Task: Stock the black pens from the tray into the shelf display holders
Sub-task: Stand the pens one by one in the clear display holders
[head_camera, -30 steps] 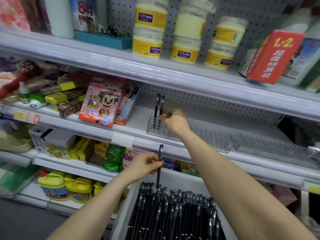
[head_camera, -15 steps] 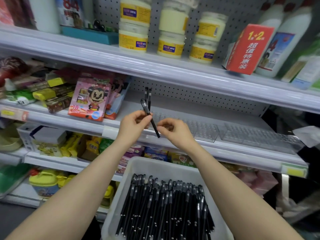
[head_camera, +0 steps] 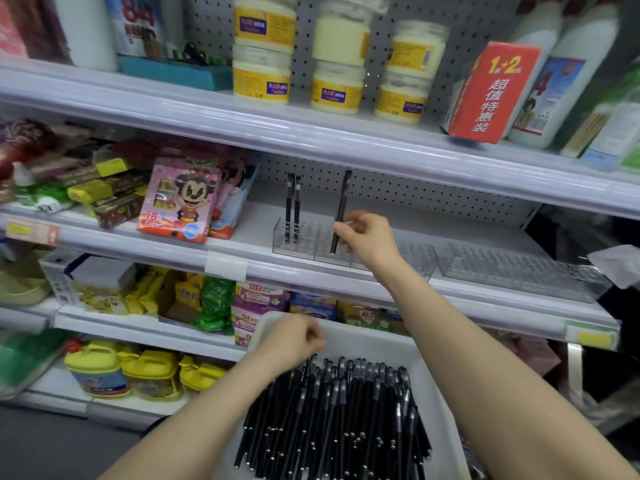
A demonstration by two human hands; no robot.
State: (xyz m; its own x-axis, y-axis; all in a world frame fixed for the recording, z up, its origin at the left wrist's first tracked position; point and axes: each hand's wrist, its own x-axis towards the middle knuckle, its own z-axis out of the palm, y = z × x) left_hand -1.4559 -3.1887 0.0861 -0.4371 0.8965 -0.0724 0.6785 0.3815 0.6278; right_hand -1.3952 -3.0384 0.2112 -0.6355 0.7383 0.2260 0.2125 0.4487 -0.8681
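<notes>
While pinched, slim pen (head_camera: 341, 209) meets clear holder (head_camera: 304, 241).

- Retail shop, general-goods aisle.
- Tiered white shelves (head_camera: 258, 216) with clear price rails (head_camera: 346, 136) on the front edges; yellow price tag (head_camera: 594, 338) at the right.
- Pegboard back panel (head_camera: 415, 195).
- Same stock repeated: yellow-labelled jars (head_camera: 261, 79) stacked in twos, yellow jugs (head_camera: 95, 368) in a row.
- Red "1+2" promo box (head_camera: 491, 95).
- Clear display holders (head_camera: 512, 268); white tray (head_camera: 367, 336) of identical black pens (head_camera: 332, 417).
</notes>
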